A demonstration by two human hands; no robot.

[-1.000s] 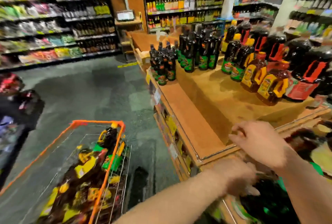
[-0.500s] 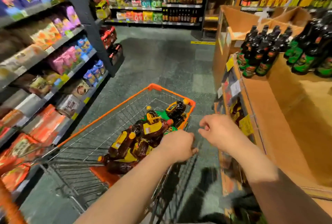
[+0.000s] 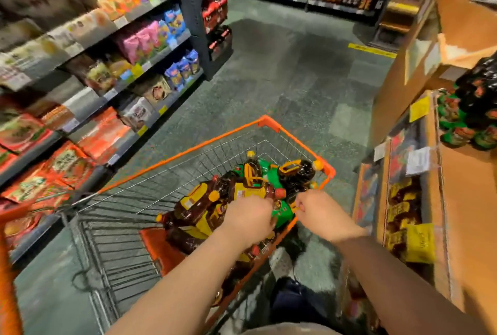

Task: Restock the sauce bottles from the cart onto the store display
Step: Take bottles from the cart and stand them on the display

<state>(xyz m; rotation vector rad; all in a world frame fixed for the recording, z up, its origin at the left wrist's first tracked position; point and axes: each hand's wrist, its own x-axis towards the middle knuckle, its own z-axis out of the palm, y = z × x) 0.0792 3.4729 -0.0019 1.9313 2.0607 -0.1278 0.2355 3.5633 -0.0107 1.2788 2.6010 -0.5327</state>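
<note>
Two hands (image 3: pixel 285 216) amid cart (image 3: pixel 271 123) bottles (image 3: pixel 209 205)

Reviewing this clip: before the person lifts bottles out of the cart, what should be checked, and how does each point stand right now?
1. Left hand on the dark sauce bottles with yellow labels: ok, though its grip is hidden.
2. Right hand closed on a bottle: cannot tell; fingers curled at the pile's edge.
3. Bottles reachable in the orange-rimmed wire cart: ok, heaped at the near corner.
4. Free space on the wooden display shelf: ok, bare wood beside the green-labelled bottles.
5. Caps sealed: cannot tell, blurred.
</note>
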